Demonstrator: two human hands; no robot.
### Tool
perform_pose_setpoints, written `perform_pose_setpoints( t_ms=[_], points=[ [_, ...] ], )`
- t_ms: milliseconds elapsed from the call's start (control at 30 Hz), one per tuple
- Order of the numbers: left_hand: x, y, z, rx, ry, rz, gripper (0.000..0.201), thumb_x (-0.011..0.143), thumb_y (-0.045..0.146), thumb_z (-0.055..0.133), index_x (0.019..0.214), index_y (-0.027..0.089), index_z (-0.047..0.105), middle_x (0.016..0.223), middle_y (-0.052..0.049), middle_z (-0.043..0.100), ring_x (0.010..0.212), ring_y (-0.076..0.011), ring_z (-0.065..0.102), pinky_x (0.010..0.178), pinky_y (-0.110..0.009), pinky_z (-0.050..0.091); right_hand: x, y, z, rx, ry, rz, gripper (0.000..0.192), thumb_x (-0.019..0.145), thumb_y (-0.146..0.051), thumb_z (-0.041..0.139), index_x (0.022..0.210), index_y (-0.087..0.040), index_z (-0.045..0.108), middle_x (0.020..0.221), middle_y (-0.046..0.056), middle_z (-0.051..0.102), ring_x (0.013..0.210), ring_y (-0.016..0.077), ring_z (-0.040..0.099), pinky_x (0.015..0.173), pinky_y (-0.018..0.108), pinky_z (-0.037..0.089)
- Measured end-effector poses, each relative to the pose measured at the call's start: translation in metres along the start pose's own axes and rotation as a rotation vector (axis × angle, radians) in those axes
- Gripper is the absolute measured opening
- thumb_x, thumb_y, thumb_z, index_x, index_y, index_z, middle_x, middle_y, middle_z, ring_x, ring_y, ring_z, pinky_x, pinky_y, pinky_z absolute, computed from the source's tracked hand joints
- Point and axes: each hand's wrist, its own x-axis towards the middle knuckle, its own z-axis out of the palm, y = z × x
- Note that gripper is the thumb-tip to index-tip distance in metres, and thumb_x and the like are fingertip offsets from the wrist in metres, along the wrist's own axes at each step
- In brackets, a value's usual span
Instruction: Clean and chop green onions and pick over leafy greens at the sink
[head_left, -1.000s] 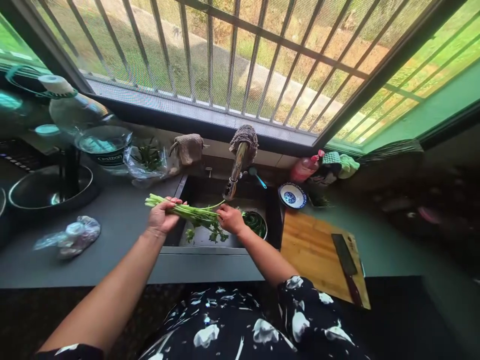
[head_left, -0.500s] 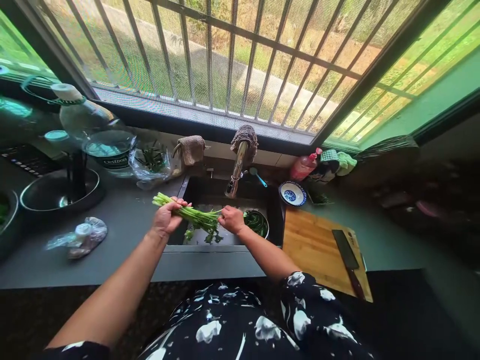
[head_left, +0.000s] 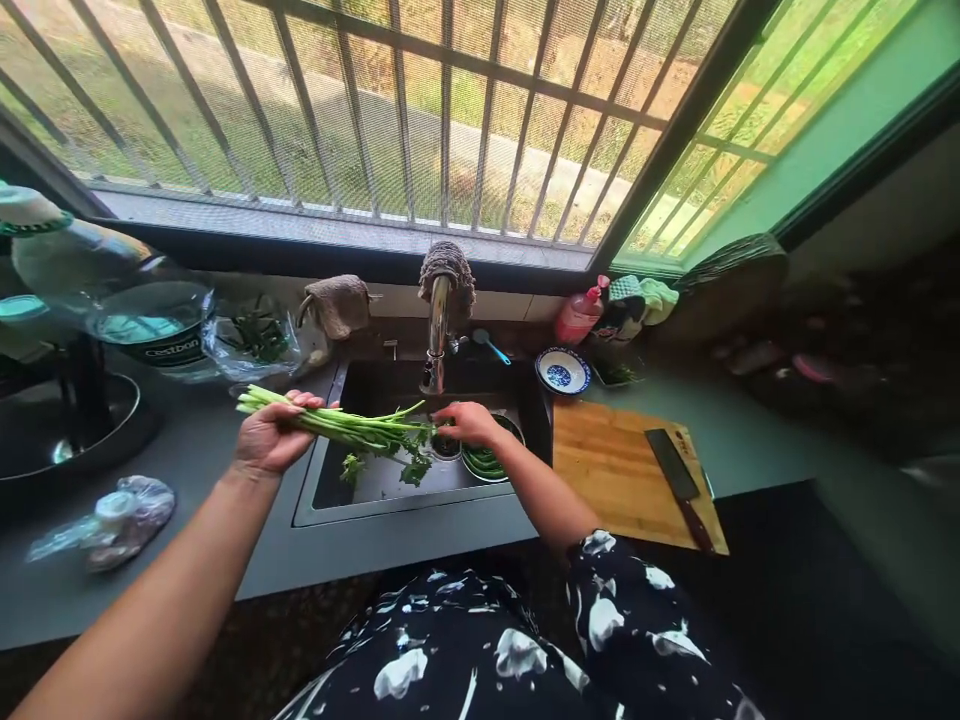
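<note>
My left hand point(head_left: 277, 436) is closed around a bunch of thin-stemmed celery point(head_left: 360, 426). The pale cut ends stick out to the left, and the leafy ends droop over the sink point(head_left: 322, 500). Just right of the leafy tips is my right hand point(head_left: 466, 424), with its fingers bent together; whether a bit of leaf is between them cannot be made out. Below that hand, a round bowl of dark green vegetables point(head_left: 486, 462) stands in the sink, partly covered by the wrist. The faucet point(head_left: 436, 345) rises behind the hands.
Right of the sink lies a wooden cutting board point(head_left: 600, 460) with a cleaver point(head_left: 675, 475) on it. A blue-and-white bowl point(head_left: 562, 371) and a pink soap bottle point(head_left: 579, 316) stand behind. On the left are a plastic bag of greens point(head_left: 259, 335), a large water bottle point(head_left: 150, 325) and a tied bag point(head_left: 127, 520).
The view has shifted right. My right hand has come away from the celery's leafy end, leaving a gap; the stems there now spread out. My left hand keeps its grip.
</note>
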Motion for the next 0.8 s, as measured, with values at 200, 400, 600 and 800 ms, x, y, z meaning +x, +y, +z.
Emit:
perform_pose_setpoints(
  t_ms=[200,400,600,800],
  points=[
    [0.002,0.002,0.004,-0.01,0.015,0.009,0.031,0.05,-0.005,0.046,0.069,0.018,0.038,0.06,0.005,0.045,0.057,-0.0087,0.052,0.103,-0.05,0.036,0.003,-0.001,0.007,-0.129,-0.067,-0.012,0.023,0.083,-0.029,0.056,0.099,-0.025,0.071,0.102,0.002,0.07,0.092,0.0161,0.062,0.075,0.022,0.042],
    [0.001,0.006,-0.003,-0.041,-0.03,0.028,0.032,0.047,-0.003,0.047,0.068,0.018,0.036,0.058,0.006,0.044,0.056,-0.0089,0.051,0.101,-0.049,0.039,-0.008,0.006,0.011,0.035,0.065,-0.051,0.023,0.081,-0.023,0.054,0.092,-0.02,0.074,0.089,0.003,0.07,0.084,0.0136,0.061,0.074,0.02,0.04],
    [0.001,-0.001,-0.006,-0.027,-0.132,0.039,0.031,0.048,0.001,0.053,0.066,0.02,0.037,0.058,0.005,0.04,0.055,-0.01,0.049,0.094,-0.047,0.046,-0.006,0.005,0.037,0.415,0.25,0.192,0.019,0.07,-0.019,0.053,0.072,-0.017,0.072,0.071,0.001,0.068,0.068,0.0126,0.058,0.065,0.02,0.04],
    [0.005,-0.013,-0.007,0.022,-0.208,-0.009,0.028,0.05,0.002,0.055,0.065,0.02,0.039,0.058,0.004,0.041,0.055,-0.0111,0.049,0.09,-0.045,0.048,-0.002,0.02,0.058,0.712,0.378,0.408,0.023,0.066,-0.024,0.046,0.055,-0.016,0.064,0.058,0.0,0.061,0.059,0.0127,0.054,0.058,0.021,0.039]
  ],
)
